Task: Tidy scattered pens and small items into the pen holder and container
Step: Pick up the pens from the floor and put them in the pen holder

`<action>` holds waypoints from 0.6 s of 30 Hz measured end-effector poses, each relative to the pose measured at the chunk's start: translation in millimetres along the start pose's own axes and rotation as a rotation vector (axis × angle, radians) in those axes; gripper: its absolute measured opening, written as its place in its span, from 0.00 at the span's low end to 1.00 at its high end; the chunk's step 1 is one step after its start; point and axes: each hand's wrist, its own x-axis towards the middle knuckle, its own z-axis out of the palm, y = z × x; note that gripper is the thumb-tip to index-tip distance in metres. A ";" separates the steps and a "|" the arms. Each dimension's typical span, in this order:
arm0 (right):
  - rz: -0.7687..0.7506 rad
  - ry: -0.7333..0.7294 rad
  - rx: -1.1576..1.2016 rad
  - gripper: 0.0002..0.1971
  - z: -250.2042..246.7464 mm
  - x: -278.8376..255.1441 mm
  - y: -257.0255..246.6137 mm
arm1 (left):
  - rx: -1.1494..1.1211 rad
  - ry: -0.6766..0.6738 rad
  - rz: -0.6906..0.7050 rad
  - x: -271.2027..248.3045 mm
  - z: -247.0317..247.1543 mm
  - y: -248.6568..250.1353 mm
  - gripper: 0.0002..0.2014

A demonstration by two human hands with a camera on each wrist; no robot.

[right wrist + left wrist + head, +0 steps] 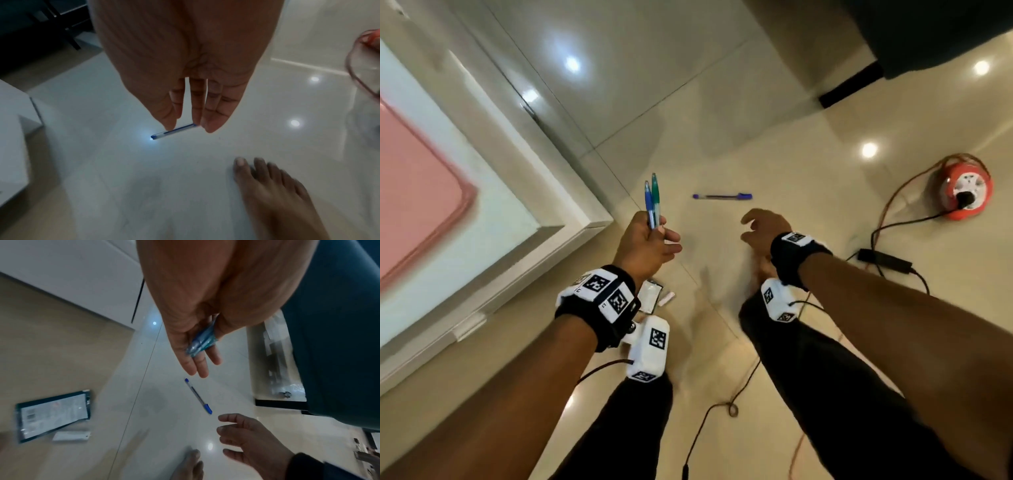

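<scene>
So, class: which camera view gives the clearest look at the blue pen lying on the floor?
The head view: the blue pen lies whole and unobstructed on the floor tiles beyond the right hand. The left wrist view also shows its full length, slightly blurred. In the right wrist view the right hand's fingertips cover its cap end.

I see one pen point(722, 196) lying on the floor point(756, 137), just beyond my hands; two pens point(653, 200) stand in my left hand point(645, 245); the counter point(493, 192) sits left; a cable reel point(964, 186) far right; a packet point(650, 298) near.
</scene>
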 end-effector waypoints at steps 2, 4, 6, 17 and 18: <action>-0.046 0.075 -0.081 0.23 2.7 56.2 9.1 | 0.000 0.028 -0.013 37.2 11.5 -21.1 0.05; -0.078 0.105 -0.153 0.25 2.3 98.0 10.5 | -0.004 0.049 -0.008 64.4 23.5 -31.5 0.06; -0.103 0.105 -0.256 0.25 9.3 130.6 13.8 | -0.042 0.066 -0.018 88.1 36.0 -45.5 0.06; -0.061 0.056 0.255 0.03 33.8 69.7 8.1 | -0.090 0.165 -0.125 70.1 63.9 -34.6 0.10; -0.044 0.063 0.382 0.03 33.1 50.6 2.2 | -0.104 0.161 -0.138 61.1 62.0 -30.1 0.10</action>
